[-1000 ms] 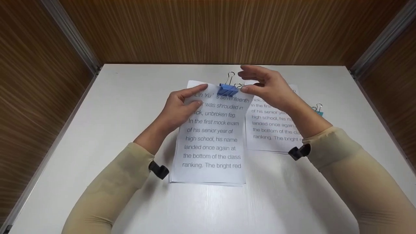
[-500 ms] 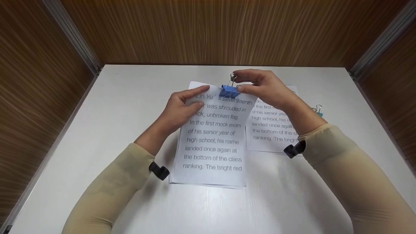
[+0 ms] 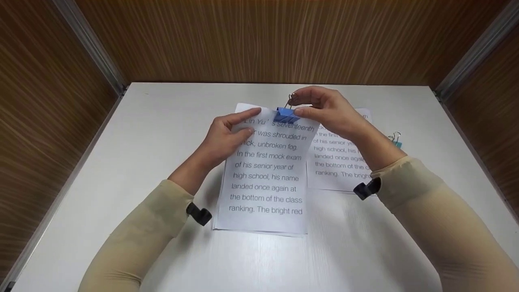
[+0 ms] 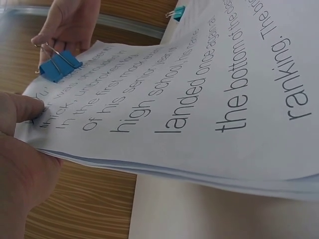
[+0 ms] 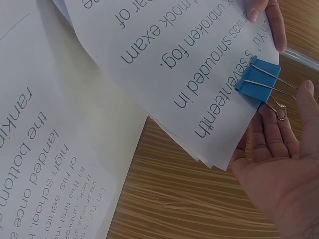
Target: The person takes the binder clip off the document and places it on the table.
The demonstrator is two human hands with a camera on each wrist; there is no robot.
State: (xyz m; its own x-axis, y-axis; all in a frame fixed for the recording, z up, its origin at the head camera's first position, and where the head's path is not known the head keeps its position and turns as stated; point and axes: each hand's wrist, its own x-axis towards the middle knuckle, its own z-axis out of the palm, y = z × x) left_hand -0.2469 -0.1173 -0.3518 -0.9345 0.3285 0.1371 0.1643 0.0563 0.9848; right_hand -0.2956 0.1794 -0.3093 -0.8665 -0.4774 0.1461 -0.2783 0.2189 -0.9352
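Note:
A printed paper stack (image 3: 265,223) is raised at its top edge, its lower end toward the person. My left hand (image 3: 221,136) pinches its upper left side, thumb on the printed face and fingers behind. A blue binder clip (image 3: 285,116) sits on the top edge with both wire handles sticking out. My right hand (image 3: 334,111) holds the clip by those handles, the thumb at the near one and the fingertips at the far one. In the right wrist view, the clip (image 5: 258,85) bites over the paper's edge, with the right fingers partly hidden beneath it.
A second printed stack (image 3: 336,180) lies on the white table (image 3: 259,263) to the right, partly covered by the right arm. A teal binder clip (image 3: 398,144) is at its right side. Wood-patterned panels (image 3: 259,40) stand around the table.
The right hand has moved left and closed in on the blue clip's handles, its fingertips coming to the far wire handle. The left hand has kept its grip on the paper.

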